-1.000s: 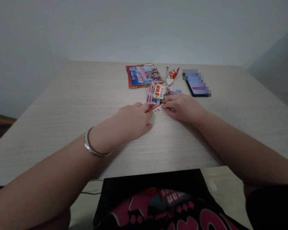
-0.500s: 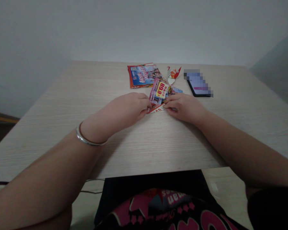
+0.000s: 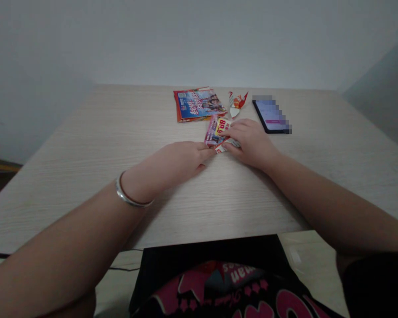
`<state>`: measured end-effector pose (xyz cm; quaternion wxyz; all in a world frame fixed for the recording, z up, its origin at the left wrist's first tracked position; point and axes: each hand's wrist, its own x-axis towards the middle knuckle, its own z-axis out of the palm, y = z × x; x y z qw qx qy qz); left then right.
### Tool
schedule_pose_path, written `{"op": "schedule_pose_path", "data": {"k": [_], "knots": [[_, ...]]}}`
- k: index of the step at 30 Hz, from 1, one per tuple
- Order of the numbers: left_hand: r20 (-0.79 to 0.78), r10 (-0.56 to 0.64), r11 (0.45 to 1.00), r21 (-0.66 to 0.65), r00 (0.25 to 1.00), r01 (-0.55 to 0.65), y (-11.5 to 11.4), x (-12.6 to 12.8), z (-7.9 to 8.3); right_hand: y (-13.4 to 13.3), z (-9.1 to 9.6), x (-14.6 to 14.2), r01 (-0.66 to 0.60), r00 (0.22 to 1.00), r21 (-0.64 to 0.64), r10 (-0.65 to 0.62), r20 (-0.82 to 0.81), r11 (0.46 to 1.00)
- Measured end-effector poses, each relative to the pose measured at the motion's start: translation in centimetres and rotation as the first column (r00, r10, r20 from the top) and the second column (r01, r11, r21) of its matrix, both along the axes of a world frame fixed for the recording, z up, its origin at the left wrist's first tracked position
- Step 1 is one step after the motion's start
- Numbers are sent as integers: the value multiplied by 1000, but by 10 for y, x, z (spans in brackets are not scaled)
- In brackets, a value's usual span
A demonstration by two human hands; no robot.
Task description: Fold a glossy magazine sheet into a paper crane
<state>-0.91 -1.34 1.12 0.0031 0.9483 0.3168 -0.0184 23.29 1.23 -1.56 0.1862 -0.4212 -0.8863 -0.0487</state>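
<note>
A folded piece of printed paper [image 3: 215,130] with a yellow price tag lies on the light wooden table [image 3: 119,132]. My left hand [image 3: 182,159], a silver bangle on its wrist, pinches the paper's near corner with closed fingers. From the right, my right hand [image 3: 250,141] lies over the paper, its fingers pressed together on the upper fold. Most of the paper's right half is hidden under that hand.
A stack of coloured flyers [image 3: 197,104] lies further back on the table. Beside it stands a small folded paper crane [image 3: 237,101]. A black phone [image 3: 272,116] with a lit screen rests to the right. A grey wall rises behind the table.
My right hand has slid up and left over the paper, folding it smaller. My left hand dropped back a little and still pinches the near corner.
</note>
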Motion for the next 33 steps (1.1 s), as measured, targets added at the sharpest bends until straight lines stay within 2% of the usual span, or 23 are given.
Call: {"op": "schedule_pose_path", "data": {"k": [7,12,33], "knots": [[26,-63,998,26,998,62,1,2,-6,10,-9,-1,124,992,-121,-123,15,985],[25,-47,999,15,999,46,0,4,-5,13,-8,-2,181,983,-160,-174,60,970],[-10,-12,999,40,1000,12,-8,7,-5,13,-7,-6,188,979,-167,-172,109,968]]}}
